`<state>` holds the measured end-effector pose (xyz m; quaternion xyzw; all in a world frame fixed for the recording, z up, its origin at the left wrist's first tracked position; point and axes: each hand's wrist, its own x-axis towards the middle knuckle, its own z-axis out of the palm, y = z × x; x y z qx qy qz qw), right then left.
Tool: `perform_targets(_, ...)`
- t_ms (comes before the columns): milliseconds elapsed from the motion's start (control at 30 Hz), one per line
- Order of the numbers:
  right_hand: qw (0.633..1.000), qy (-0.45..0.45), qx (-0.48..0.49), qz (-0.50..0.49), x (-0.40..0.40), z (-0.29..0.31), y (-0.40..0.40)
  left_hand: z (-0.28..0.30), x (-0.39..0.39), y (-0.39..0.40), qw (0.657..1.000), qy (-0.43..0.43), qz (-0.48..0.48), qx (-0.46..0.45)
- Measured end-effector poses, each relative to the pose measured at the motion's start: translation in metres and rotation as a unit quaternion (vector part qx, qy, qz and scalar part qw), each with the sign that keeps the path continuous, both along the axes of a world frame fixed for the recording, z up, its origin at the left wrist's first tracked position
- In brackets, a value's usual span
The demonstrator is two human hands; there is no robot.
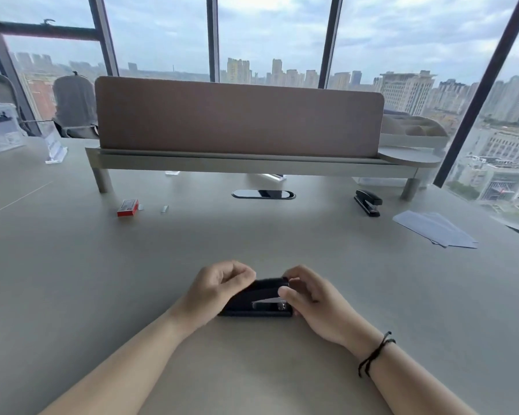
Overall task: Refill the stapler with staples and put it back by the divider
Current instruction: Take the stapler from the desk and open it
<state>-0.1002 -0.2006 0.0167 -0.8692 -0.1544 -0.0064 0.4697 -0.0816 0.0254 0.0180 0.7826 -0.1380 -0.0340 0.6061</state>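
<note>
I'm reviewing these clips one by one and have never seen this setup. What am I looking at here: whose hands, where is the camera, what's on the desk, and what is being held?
There is no machine here. A person wears a wide-angle camera on the head, so this single picture looks forward and down at their own bare hands.

The left hand and right hand both grip a black stapler resting on the grey desk, close to the person. Its top looks slightly raised, though I cannot tell if staples are inside.

Further back stands a brown divider on a low shelf. Near it lie a red staple box, a loose strip of staples, a second black stapler at the right, and some sheets of paper. Behind are large windows onto a city.
</note>
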Motion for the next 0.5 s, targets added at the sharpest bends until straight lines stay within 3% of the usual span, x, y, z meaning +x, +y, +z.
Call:
perform_targets(233, 0.996, 0.023, 0.01, 0.083, -0.011, 0.006, 0.004, -0.005, -0.032, 0.004, 0.987, -0.07, -0.006, 0.145)
perform_targets(400, 0.998, 0.007, -0.04, 0.056, -0.01, 0.003, 0.008, -0.006, -0.034, 0.0, 0.97, -0.149, 0.007, 0.195)
perform_targets(500, 0.998, 0.014, -0.034, 0.047, -0.008, 0.003, 0.008, -0.007, -0.034, 0.0, 0.97, -0.146, 0.006, 0.195)
